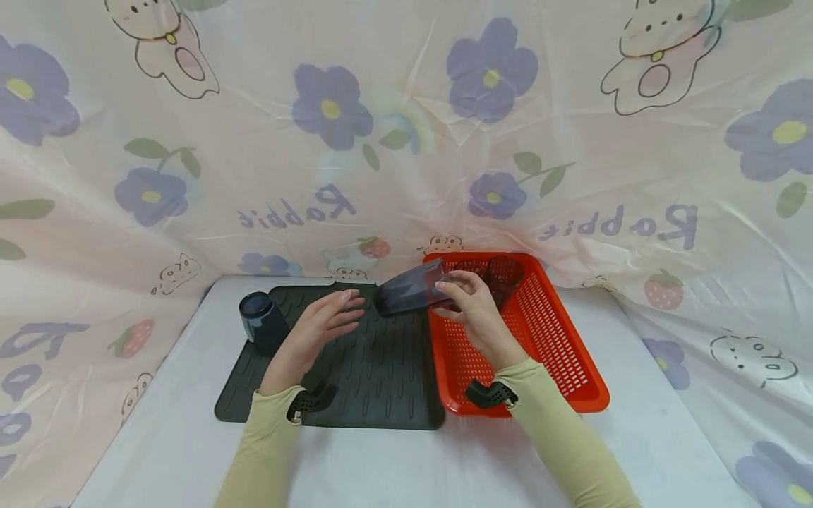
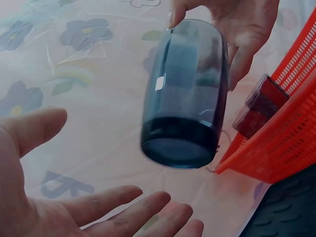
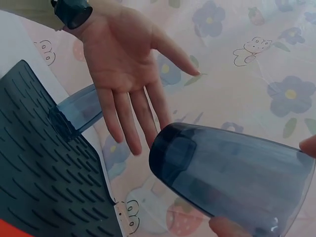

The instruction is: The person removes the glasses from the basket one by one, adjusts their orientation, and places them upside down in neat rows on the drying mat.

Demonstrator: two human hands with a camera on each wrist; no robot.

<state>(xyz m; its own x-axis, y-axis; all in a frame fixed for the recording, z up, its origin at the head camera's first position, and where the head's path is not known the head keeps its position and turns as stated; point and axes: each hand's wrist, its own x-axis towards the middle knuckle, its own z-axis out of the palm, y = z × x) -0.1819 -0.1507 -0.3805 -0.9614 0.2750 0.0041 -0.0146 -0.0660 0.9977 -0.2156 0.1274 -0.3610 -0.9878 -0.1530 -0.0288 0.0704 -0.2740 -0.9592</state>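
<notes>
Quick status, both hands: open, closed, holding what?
Left hand: open, fingers straight, palm up, holding nothing, above the black mat.
Right hand: fingers gripping the blue tumbler, tilted on its side.

Open mat (image 1: 381,374) surface between the hands, passable. Upturned blue cup (image 1: 262,323) blocks mat's far-left corner. Red basket (image 1: 559,353) walls off the right side, dark cups (image 1: 502,271) filling its far end. Curtain (image 1: 406,141) closes in back and sides.

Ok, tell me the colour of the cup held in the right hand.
Translucent dark blue cup, held by the right hand; clearest in the left wrist view.
</notes>
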